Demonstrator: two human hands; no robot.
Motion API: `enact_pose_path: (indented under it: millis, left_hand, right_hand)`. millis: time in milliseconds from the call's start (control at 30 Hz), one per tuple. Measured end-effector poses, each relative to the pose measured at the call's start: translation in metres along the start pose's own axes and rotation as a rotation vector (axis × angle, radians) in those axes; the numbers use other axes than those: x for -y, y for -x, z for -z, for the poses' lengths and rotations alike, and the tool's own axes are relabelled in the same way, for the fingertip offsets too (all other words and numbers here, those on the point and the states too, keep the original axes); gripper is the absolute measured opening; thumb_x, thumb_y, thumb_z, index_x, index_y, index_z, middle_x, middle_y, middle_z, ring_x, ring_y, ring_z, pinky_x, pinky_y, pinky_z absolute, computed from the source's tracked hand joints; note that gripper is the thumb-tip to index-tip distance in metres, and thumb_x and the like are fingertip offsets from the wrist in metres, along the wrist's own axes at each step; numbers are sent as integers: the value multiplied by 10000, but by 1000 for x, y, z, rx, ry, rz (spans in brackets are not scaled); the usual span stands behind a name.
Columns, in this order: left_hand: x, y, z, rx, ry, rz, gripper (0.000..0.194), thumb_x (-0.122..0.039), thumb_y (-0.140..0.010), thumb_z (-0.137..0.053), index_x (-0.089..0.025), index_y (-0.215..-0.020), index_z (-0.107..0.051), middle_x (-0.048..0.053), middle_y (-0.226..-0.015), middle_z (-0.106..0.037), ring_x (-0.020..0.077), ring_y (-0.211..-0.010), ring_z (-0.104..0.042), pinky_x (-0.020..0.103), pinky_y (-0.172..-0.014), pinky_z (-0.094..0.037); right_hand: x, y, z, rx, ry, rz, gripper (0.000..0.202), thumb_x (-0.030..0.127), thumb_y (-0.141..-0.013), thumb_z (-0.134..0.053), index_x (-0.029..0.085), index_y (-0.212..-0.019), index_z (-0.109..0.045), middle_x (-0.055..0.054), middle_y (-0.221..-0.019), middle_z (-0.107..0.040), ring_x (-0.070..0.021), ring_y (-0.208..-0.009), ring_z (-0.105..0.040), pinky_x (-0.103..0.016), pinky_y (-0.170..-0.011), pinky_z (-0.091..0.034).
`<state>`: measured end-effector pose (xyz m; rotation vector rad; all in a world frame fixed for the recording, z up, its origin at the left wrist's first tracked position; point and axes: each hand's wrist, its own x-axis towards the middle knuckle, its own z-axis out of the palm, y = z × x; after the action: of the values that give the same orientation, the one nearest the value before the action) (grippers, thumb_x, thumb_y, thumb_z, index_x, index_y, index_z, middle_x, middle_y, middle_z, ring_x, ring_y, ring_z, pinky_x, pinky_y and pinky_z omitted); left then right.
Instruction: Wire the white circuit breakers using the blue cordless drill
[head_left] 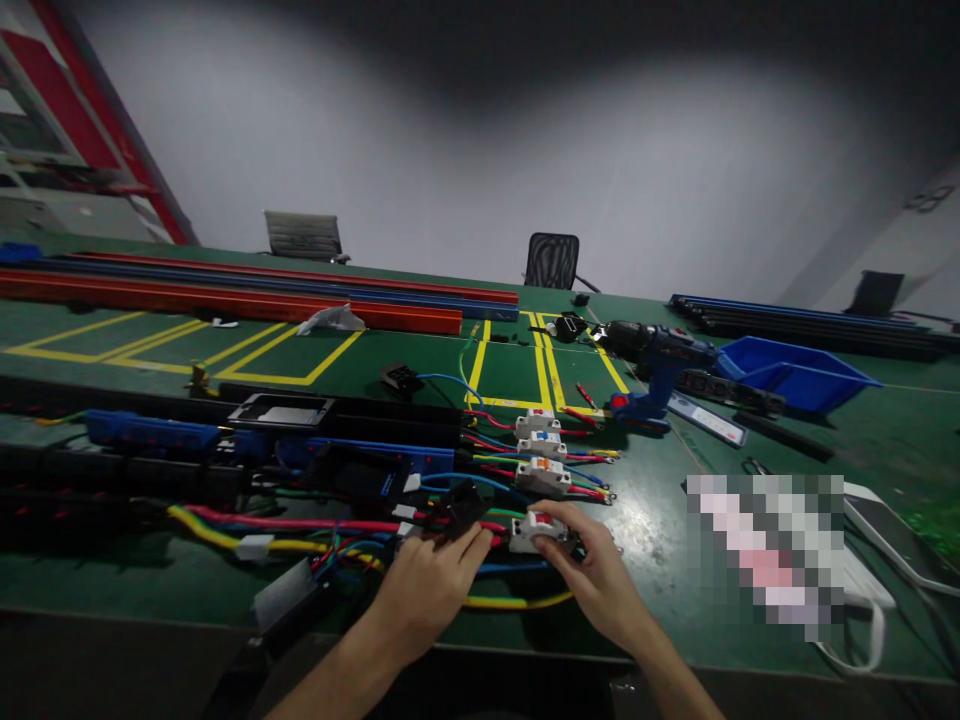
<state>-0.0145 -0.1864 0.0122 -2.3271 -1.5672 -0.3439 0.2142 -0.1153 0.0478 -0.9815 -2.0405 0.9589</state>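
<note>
My right hand grips a white circuit breaker with a red switch, thumb in front and fingers over its top. Just left of it, my left hand is closed in a pinch around a red wire that runs toward the breaker's side; whether its tip sits in the terminal I cannot tell. A small black part shows above my left fingers. Behind my hands stand three more white breakers, among them one with an orange switch and one with a blue switch, each with coloured wires on both sides.
Black and blue power strip housings lie along the left. A cordless drill stands at the right, beside a blue bin. Orange rails lie farther back, near yellow tape lines. A white cable lies at front right.
</note>
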Motion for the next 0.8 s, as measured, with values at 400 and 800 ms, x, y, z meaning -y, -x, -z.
enact_pose_path:
  millis: [400, 800]
  left_hand:
    - [11, 2, 8, -128, 27, -159, 392, -99, -976, -374, -164, -1297, -590, 105, -1139, -700, 185, -844, -702, 282, -633, -540]
    - [5, 0, 8, -138, 50, -171, 398, -60, -958, -343, -135, -1273, -573, 131, -1135, -704, 145, -719, -697, 245, -613, -535]
  right_hand:
    - [4, 1, -1, 5, -35, 13, 225, 327, -918, -626, 260, -1124, -688, -53, -1091, -702, -207, -1008, -657, -290, -867, -510]
    - [2, 1, 0, 60, -23, 19, 240, 313, -932, -613, 255, -1158, -669, -50, -1051, -689, -194, -980, -638, -293, -852, -485]
